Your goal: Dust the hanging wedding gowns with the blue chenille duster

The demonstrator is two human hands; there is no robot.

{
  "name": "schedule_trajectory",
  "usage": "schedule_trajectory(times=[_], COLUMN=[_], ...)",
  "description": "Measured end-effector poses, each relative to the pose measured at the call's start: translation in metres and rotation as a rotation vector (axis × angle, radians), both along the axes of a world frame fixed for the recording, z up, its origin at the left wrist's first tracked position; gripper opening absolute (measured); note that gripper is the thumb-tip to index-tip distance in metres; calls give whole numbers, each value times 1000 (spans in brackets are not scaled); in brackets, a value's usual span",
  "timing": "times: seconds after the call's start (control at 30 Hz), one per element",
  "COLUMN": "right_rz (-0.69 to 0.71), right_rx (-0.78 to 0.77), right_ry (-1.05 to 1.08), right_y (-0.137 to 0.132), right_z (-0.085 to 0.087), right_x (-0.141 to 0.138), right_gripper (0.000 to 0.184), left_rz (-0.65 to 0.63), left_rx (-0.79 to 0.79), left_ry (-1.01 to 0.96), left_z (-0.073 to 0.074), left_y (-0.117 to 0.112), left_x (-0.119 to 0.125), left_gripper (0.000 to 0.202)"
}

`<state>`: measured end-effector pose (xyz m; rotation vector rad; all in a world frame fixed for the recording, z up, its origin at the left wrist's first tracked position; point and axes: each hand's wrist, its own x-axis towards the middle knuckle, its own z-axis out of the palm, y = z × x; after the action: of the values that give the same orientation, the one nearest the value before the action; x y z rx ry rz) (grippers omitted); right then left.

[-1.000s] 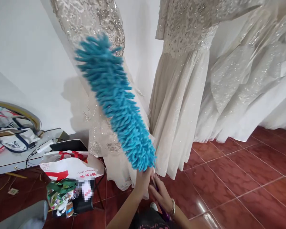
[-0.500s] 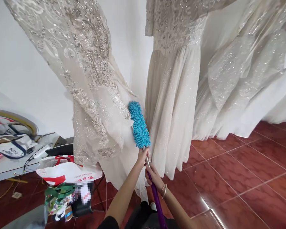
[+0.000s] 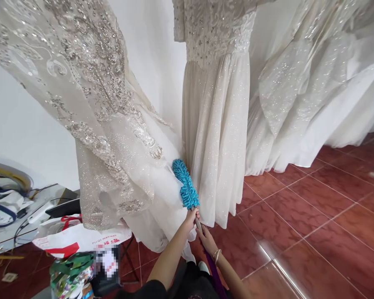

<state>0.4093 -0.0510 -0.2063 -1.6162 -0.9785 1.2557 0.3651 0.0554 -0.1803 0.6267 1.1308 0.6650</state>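
Both my hands hold a duster with a fluffy blue head [image 3: 187,187] and a metal and purple handle. My left hand [image 3: 192,217] is closed round the shaft just below the head. Lower down, my right hand [image 3: 207,241], with bracelets at the wrist, grips the same handle. The blue head lies against the lower white skirt of a beaded, sequinned dress [image 3: 109,120] on the left. Close to its right side hangs a glittery pleated dress [image 3: 218,133]. The far side of the duster's head is hidden.
More sparkling white gowns [image 3: 296,95] hang at the right along the wall. A white and red bag [image 3: 81,238] sits at lower left, beside a table [image 3: 3,236] with cables and cloth bags. The floor [image 3: 286,216] is red tile.
The duster's head has moved down along the skirt, and both hands have gone lower with it. The view has shifted, so the dresses appear further left.
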Motion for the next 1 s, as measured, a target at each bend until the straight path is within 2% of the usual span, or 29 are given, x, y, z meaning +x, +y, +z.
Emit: schedule_trajectory(times=[0.07,0.13,0.2,0.3,0.47,0.53,0.6,0.67,0.73,0.87,1.0], right_rz=[-42,-72,-90,-93,-34,6,49,83,96,68,40], right_rx=[-18,-21,-9,23,50,48,45,44,40,10,-38], right_ry=[-19,-43,-59,-53,37,79,112,125,114,35,-36], right_y=[-8,-14,-18,-19,-8,-1,7,15,21,24,16], right_z=[3,12,25,52,97,110,117,116,108,77,46], right_x=[7,16,23,28,11,0,-9,-14,-18,-19,-14], right_gripper=[28,29,30,33,36,33,31,29,27,19,20], left_rz=[-6,-8,-8,9,69,96,119,130,129,79,33], left_rx=[-23,-32,-24,23,145,174,177,159,130,62,-12], left_ry=[-13,-33,-65,-122,-172,-181,-183,-182,-181,-193,-190], left_z=[0,6,19,46,95,107,112,109,100,70,41], left_y=[-6,-12,-15,-16,-6,0,7,14,19,21,13], left_x=[10,21,31,36,17,4,-8,-18,-24,-28,-23], left_gripper=[32,31,29,27,26,26,26,27,28,28,27])
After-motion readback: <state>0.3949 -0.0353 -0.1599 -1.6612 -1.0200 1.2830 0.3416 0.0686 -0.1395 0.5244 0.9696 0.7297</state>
